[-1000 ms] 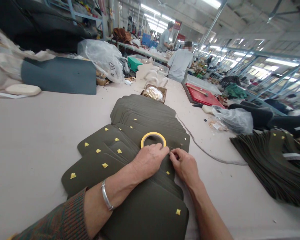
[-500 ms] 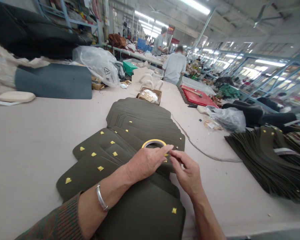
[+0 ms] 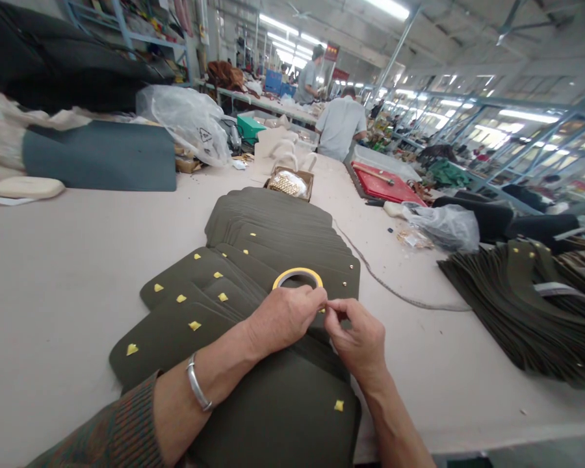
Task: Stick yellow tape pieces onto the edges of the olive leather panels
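A roll of yellow tape (image 3: 298, 272) stands out above the knuckles of my left hand (image 3: 287, 318), whose fingers are closed on it. My right hand (image 3: 358, 335) meets it thumb to fingertip in a pinch; what lies between these fingertips is too small to make out, though a bit of yellow shows beside them. Beneath both hands spread overlapping dark olive panels (image 3: 273, 221) with rounded corners. Small yellow tape pieces (image 3: 194, 325) are stuck on several of them, and gold studs (image 3: 351, 267) show along the right edge.
Behind the panels sits a small box of gold studs (image 3: 290, 183). A stack of dark olive straps (image 3: 511, 318) lies at the right, near a plastic bag (image 3: 441, 224) and a red board (image 3: 387, 184). A blue-grey sheet (image 3: 100, 156) is at the left. Two people work farther back.
My left fingers have curled in from a straighter pose, and my right fingertips have closed into a tighter pinch against them. The view has shifted slightly.
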`<state>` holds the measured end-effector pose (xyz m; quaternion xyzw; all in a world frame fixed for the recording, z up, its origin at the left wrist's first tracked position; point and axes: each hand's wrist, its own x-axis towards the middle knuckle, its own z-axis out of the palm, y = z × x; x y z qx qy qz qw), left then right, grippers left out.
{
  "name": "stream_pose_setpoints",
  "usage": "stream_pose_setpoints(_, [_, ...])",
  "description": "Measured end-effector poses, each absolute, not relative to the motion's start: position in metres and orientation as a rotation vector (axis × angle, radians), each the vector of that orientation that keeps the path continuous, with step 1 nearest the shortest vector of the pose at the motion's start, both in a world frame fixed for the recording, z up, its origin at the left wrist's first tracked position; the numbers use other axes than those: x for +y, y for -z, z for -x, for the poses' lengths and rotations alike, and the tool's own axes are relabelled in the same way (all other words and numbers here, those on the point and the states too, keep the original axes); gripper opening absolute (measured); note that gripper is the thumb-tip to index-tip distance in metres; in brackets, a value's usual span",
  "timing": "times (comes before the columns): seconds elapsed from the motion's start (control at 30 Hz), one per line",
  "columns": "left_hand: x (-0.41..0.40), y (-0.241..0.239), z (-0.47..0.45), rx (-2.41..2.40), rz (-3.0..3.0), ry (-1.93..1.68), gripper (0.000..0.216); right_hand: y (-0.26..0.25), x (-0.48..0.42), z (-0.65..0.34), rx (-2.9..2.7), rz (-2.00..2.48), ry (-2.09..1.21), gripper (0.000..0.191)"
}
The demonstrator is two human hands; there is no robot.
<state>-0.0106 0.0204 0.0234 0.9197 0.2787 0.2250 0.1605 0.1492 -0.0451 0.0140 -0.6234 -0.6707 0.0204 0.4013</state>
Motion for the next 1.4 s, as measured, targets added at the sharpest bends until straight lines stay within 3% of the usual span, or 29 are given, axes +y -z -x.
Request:
stream_pose_setpoints(0.2, [0.015,-0.024,0.008,0.806,-2.693,-0.781,0.022,-0.018,-0.043,-0.141,-1.099,1.52,-0.796,0.021])
stream_pose_setpoints(0.37, [0.011,-0.021,0.006,0.84,-2.665,-0.873,0.023,-0.008,-0.036,-0.167,-0.825,1.585,-0.808,0.027])
stream_pose_setpoints(0.57, [0.017,-0.016,0.003,1.026,-2.754,-0.553,0.015,0.0,-0.049,-0.201,-0.972,1.751,-0.98,0.04])
stream_pose_setpoints(0.73, [0.018,-0.015,0.003,1.066,-2.766,-0.338,0.015,0.003,-0.054,-0.2,-1.224,1.88,-0.897,0.032])
stream_pose_setpoints(1.0, [0.02,-0.014,0.005,1.041,-2.76,-0.332,0.017,-0.002,-0.043,-0.195,-1.655,2.072,-0.524,0.019])
stream_pose_setpoints(1.1, [0.021,-0.015,0.005,1.042,-2.76,-0.333,0.016,-0.003,-0.044,-0.198,-1.65,2.102,-0.482,0.026])
stream_pose_setpoints(1.4, [0.021,-0.013,0.005,1.045,-2.763,-0.348,0.015,0.004,-0.067,-0.207,-2.018,1.742,-0.183,0.023])
